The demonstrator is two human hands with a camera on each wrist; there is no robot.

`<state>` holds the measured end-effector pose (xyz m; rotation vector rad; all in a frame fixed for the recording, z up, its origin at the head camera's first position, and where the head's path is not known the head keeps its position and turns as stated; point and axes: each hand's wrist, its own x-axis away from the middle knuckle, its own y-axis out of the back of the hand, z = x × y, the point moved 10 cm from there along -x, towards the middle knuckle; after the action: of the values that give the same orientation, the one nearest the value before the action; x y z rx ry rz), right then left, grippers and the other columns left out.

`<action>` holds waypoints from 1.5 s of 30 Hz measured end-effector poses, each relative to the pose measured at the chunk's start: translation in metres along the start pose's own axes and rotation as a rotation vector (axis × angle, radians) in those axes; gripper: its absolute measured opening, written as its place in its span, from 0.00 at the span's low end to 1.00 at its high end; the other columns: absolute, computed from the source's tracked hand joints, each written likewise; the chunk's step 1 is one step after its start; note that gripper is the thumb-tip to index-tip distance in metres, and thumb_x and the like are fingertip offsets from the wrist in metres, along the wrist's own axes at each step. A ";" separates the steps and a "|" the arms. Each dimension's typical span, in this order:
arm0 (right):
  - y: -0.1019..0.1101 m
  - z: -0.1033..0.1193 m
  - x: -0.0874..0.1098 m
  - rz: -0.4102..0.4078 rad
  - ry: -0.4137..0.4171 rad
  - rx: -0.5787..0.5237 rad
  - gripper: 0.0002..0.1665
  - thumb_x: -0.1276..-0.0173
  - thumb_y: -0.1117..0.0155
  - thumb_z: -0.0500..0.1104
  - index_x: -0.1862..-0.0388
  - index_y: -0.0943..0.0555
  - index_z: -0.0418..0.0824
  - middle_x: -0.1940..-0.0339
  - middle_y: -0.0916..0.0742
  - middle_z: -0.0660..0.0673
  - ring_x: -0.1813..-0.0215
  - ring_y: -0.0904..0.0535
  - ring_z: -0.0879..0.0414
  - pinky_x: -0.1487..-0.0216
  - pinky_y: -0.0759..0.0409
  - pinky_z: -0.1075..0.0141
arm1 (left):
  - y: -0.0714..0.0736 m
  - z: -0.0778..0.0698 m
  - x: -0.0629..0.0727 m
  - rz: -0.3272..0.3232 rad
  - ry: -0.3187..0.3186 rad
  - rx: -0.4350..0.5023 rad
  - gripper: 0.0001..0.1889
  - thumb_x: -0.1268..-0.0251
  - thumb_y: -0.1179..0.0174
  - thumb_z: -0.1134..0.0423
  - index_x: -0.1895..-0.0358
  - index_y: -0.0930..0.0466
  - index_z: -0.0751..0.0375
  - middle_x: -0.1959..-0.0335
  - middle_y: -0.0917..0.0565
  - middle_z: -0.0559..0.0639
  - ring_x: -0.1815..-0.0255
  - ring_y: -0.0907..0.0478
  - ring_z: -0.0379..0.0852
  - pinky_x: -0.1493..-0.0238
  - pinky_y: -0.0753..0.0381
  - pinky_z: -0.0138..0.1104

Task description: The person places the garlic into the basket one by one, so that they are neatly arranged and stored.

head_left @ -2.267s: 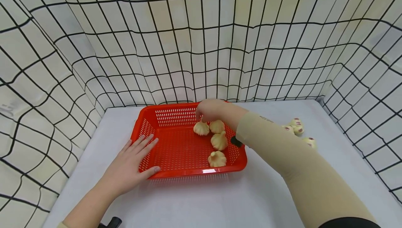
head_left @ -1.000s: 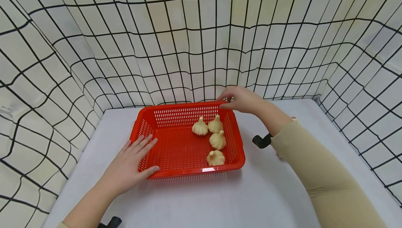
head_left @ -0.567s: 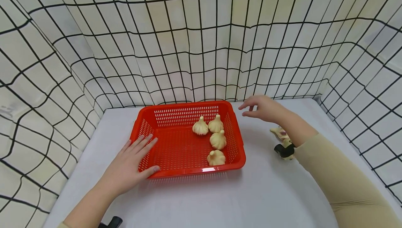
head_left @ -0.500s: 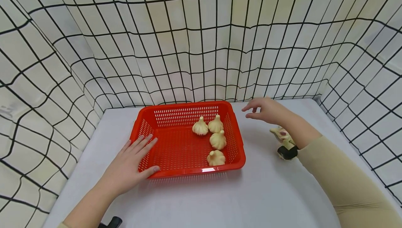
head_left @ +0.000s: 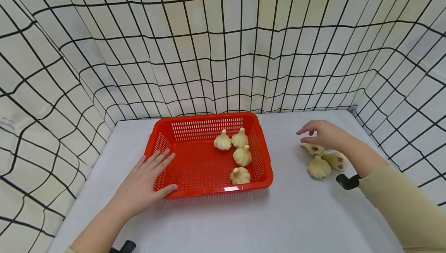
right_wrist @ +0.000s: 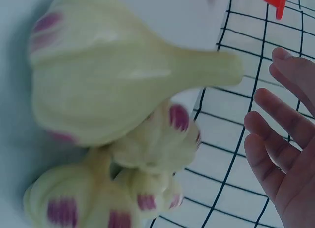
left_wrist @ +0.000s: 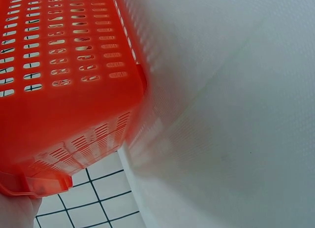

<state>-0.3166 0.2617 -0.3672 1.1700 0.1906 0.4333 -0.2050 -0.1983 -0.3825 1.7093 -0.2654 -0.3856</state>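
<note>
My left hand [head_left: 146, 181] rests with spread, straight fingers over the left rim of a red perforated plastic basket [head_left: 195, 193]. Several pale garlic bulbs [head_left: 222, 141] sit along the basket's right side. To the right of it, more garlic bulbs with purple patches [head_left: 337, 161] lie in a cluster on the table. Right above that cluster hovers my right hand [head_left: 325, 134], holding nothing, its fingers loosely bent. Close up in the right wrist view, a big bulb [right_wrist: 98, 75] lies apart from the fingers [right_wrist: 275, 114], stem pointing towards them.
A white cloth [head_left: 223, 222] covers the table. Black netting [head_left: 237, 57] over white sheets rises at the back and both sides. Black wrist mounts show at the left wrist [head_left: 126, 247] and right wrist [head_left: 347, 182].
My right hand has left a garlic bulb standing in the basket, risen over the back right corner and moved right, above the table's garlic cluster. The left hand has stayed put.
</note>
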 end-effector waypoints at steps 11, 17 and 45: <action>0.003 -0.028 0.026 -0.009 -0.033 0.034 0.18 0.32 0.32 0.49 0.47 0.14 0.42 0.48 0.15 0.43 0.56 0.23 0.53 0.59 0.23 0.60 | 0.003 -0.003 0.000 -0.009 -0.011 0.004 0.47 0.40 0.39 0.33 0.21 0.44 0.49 0.21 0.43 0.53 0.22 0.49 0.62 0.22 0.69 0.49; 0.000 -0.038 0.030 -0.017 -0.058 0.010 0.20 0.33 0.31 0.48 0.46 0.15 0.42 0.49 0.15 0.43 0.58 0.24 0.54 0.63 0.24 0.62 | 0.003 -0.002 0.000 -0.008 -0.009 -0.002 0.47 0.40 0.40 0.33 0.21 0.45 0.48 0.21 0.44 0.53 0.22 0.49 0.62 0.22 0.69 0.48; -0.037 -0.063 0.022 0.187 -0.266 -0.086 0.35 0.33 0.32 0.52 0.32 0.27 0.38 0.39 0.25 0.28 0.76 0.24 0.50 0.77 0.21 0.59 | 0.001 -0.001 0.000 -0.001 -0.008 0.006 0.47 0.40 0.40 0.33 0.21 0.43 0.49 0.21 0.43 0.53 0.22 0.49 0.61 0.22 0.69 0.49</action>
<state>-0.3112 0.3123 -0.4237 1.1522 -0.1677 0.4401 -0.2044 -0.1979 -0.3812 1.7141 -0.2717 -0.3924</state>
